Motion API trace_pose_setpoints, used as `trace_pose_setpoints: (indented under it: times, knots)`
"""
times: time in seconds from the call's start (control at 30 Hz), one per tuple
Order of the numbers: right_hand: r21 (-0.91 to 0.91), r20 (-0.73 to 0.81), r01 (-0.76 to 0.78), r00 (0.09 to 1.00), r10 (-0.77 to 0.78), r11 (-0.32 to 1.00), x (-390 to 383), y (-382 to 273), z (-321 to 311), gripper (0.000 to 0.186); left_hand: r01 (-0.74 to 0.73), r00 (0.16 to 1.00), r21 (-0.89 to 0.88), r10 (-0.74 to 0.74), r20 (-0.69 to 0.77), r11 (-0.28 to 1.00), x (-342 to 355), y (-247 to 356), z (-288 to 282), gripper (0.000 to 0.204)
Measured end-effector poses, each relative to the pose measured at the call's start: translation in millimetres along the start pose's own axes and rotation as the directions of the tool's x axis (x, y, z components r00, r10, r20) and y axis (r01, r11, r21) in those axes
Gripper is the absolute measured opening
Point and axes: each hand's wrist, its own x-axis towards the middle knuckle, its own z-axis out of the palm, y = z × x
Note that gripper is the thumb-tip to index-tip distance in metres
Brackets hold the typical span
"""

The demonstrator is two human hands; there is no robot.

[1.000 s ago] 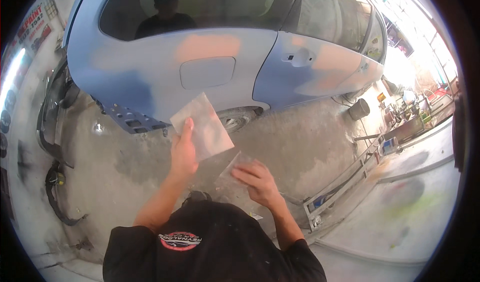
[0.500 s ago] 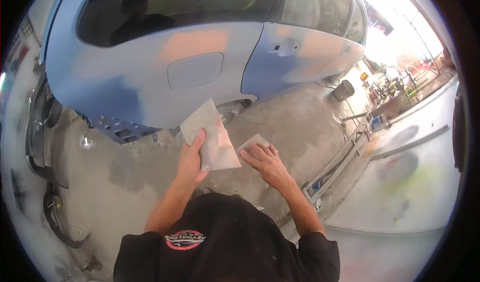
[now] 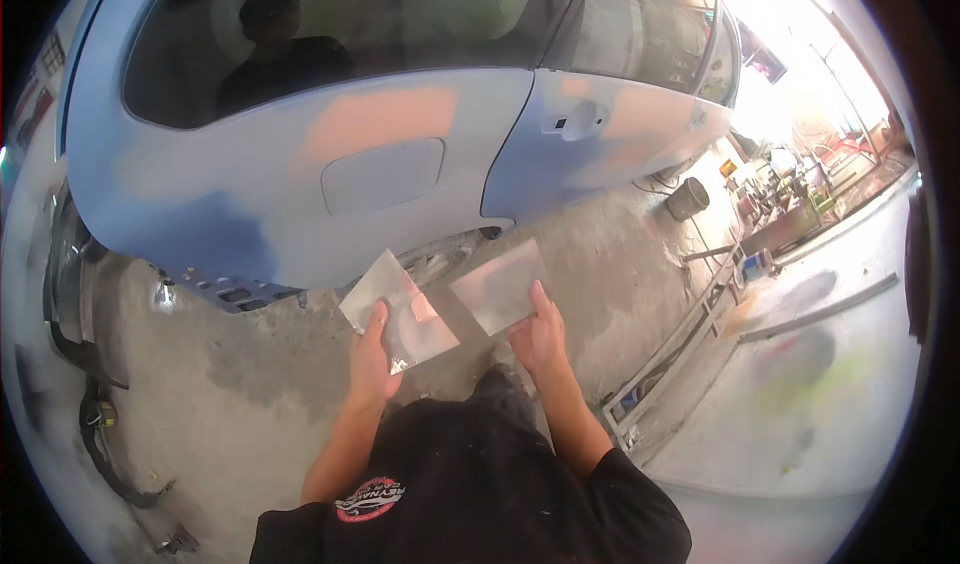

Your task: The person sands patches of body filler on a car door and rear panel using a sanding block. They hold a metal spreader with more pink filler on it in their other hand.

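My left hand (image 3: 375, 354) grips a thin, square, pale sheet (image 3: 404, 307) that looks smeared, its thumb lying on top. My right hand (image 3: 540, 334) holds a second pale sheet (image 3: 492, 286) by its lower right part, thumb on the face. The two sheets are side by side with a small gap, above the concrete floor (image 3: 250, 384). Beyond them stands a car body (image 3: 270, 174) in pale grey-blue, with darker blue and salmon patches, a fuel flap (image 3: 382, 174) and a rear door (image 3: 590, 169). A dark figure is reflected in its rear window.
A black bumper piece (image 3: 75, 324) stands at the left. At the right are a bucket (image 3: 687, 200), a cluttered heap of tools and cans (image 3: 810, 179), a metal frame (image 3: 660, 364) and a large paint-stained white panel (image 3: 820, 384).
My right hand's sheet has risen and turned flat beside the left one, its thumb now on top. My left hand has moved a little lower. The view has shifted, with the car further left.
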Motion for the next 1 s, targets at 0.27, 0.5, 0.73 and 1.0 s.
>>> trace_pose_setpoints:
  times: [0.27, 0.5, 0.73, 1.0]
  knots:
    - [-0.039, 0.375, -0.318, 0.874, 0.308, 0.947, 82, -28, 3, 0.059, 0.098, 0.985, 0.034, -0.092, -0.144, 0.995, 42, -106, 44, 0.042]
    - [-0.527, 0.250, 0.393, 0.919, -0.304, 0.754, 284, -98, -29, 0.061, -0.111, 0.971, 0.151, 0.140, -0.196, 0.982, 35, -112, 27, 0.037]
    - [-0.479, 0.186, 0.163, 0.979, -0.081, 0.863, 342, -111, -22, 0.065, -0.273, 0.913, 0.160, 0.308, -0.268, 0.949, -19, -82, 8, 0.039]
    - [-0.639, 0.231, 0.284, 0.957, -0.174, 0.715, 286, -125, -81, 0.054, -0.268, 0.910, 0.090, 0.283, -0.302, 0.959, -24, -78, -10, 0.039]
